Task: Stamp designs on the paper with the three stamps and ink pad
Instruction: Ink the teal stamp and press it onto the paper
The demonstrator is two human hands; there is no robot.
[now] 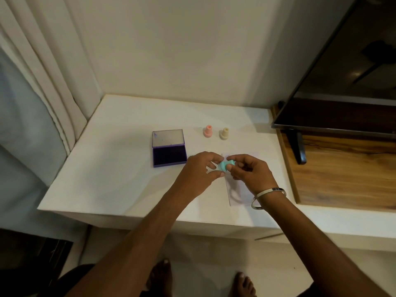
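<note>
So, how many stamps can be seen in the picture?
3. The teal stamp is held between both hands. The pink stamp and the cream stamp stand on the white table behind them. None seems hidden.

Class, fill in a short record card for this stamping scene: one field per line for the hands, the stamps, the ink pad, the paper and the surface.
left hand: fingers on the teal stamp
right hand: pinches the same stamp, bangle on wrist
pink stamp: upright, untouched
cream stamp: upright, right of the pink one
ink pad: lid open, dark pad exposed
paper: flat under the hands
surface: white table
</note>
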